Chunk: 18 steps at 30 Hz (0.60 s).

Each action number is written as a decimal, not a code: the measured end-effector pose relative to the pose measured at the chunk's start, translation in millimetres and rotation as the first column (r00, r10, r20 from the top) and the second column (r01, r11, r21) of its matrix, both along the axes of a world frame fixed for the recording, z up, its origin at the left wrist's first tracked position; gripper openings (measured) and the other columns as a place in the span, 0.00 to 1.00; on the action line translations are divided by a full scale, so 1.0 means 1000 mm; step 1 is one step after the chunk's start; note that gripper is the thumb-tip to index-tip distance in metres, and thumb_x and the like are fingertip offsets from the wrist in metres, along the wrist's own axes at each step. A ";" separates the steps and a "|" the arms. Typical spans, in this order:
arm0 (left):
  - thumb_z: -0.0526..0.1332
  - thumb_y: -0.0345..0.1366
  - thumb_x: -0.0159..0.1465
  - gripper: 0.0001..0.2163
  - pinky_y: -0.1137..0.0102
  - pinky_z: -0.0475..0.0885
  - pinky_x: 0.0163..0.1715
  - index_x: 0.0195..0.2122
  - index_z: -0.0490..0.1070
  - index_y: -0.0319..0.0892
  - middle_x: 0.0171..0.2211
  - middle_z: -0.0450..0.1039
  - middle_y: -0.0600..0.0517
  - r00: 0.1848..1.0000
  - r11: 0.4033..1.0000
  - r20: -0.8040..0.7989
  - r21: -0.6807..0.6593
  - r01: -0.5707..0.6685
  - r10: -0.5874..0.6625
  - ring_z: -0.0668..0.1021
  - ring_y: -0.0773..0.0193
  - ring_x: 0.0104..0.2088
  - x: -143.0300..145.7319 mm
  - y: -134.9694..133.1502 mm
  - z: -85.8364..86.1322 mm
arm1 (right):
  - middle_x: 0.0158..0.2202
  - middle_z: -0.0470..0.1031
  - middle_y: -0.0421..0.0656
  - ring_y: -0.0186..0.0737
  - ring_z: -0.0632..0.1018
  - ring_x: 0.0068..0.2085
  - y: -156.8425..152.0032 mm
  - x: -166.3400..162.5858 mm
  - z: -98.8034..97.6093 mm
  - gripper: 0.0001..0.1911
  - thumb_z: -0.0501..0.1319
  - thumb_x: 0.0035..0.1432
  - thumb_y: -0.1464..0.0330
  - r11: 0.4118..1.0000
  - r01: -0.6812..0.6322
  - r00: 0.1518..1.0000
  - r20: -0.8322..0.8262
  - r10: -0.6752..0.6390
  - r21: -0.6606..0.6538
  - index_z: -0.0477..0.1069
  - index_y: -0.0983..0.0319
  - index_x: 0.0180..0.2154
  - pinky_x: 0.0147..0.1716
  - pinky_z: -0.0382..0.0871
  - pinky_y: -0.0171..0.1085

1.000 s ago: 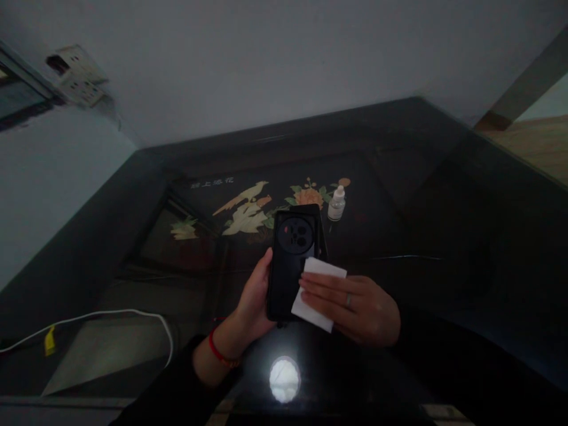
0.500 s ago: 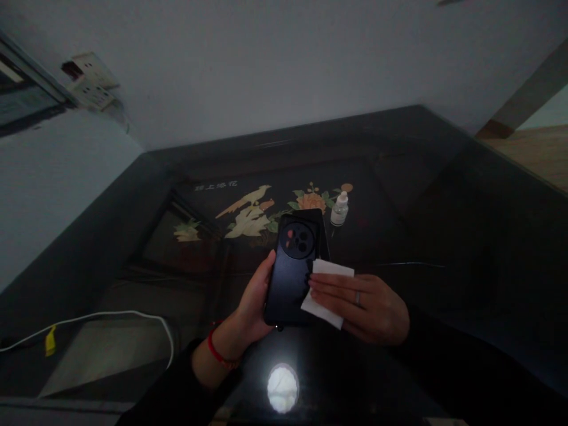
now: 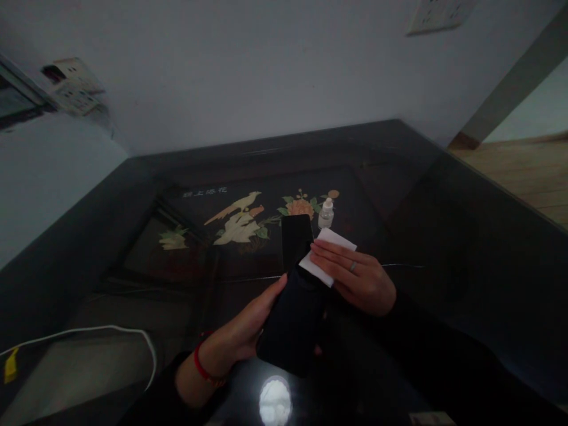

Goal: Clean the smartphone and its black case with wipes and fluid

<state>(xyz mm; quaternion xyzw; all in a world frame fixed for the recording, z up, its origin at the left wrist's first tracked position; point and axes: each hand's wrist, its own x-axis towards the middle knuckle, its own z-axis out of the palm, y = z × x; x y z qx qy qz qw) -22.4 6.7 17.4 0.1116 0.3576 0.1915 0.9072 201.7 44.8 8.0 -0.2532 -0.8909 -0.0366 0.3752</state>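
Note:
My left hand [image 3: 255, 322] is closed around a dark smartphone [image 3: 290, 328], its thumb along the left edge and fingertips showing at the right. The phone is tilted, its top pointing up and right. In my right hand [image 3: 355, 275] is a folded white wipe [image 3: 339, 239], pressed under the fingers against the phone's top end. That wipe and hand cover the camera area. Beyond the held phone, a second flat black phone-like slab [image 3: 296, 234] lies on the table. A small clear dropper bottle [image 3: 325, 214] with a pale cap stands upright to its right.
The glossy dark table [image 3: 399, 195] carries an inlaid bird-and-flower picture [image 3: 239, 228]. A white cable [image 3: 93, 328] with a yellow tag [image 3: 11, 365] runs at the left. Wall sockets [image 3: 77, 89] are at the upper left, and a bright round light reflection shows near the front edge.
The phone has turned clockwise and come lower, uncovering more of the black slab behind it. My right hand and the wipe have moved up to the phone's top end. The camera view has shifted.

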 end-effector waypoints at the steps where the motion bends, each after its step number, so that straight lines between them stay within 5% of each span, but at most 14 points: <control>1: 0.46 0.54 0.67 0.28 0.57 0.75 0.42 0.48 0.73 0.34 0.40 0.80 0.41 1.000 1.000 -0.009 0.003 -0.014 0.014 0.82 0.57 0.35 -0.001 0.000 0.000 | 0.51 0.76 0.55 0.45 0.73 0.57 0.000 0.001 -0.001 0.17 0.54 0.62 0.78 1.000 0.009 1.000 -0.006 -0.009 0.000 0.70 0.69 0.52 0.53 0.74 0.44; 18: 0.55 0.58 0.61 0.31 0.55 0.73 0.44 0.54 0.68 0.36 0.44 0.78 0.40 0.997 0.993 0.018 0.088 -0.077 0.075 0.81 0.52 0.38 -0.010 0.008 -0.004 | 0.45 0.79 0.56 0.47 0.77 0.53 0.000 0.005 -0.001 0.14 0.57 0.60 0.78 1.000 0.003 0.999 -0.035 -0.003 0.000 0.71 0.72 0.48 0.48 0.78 0.44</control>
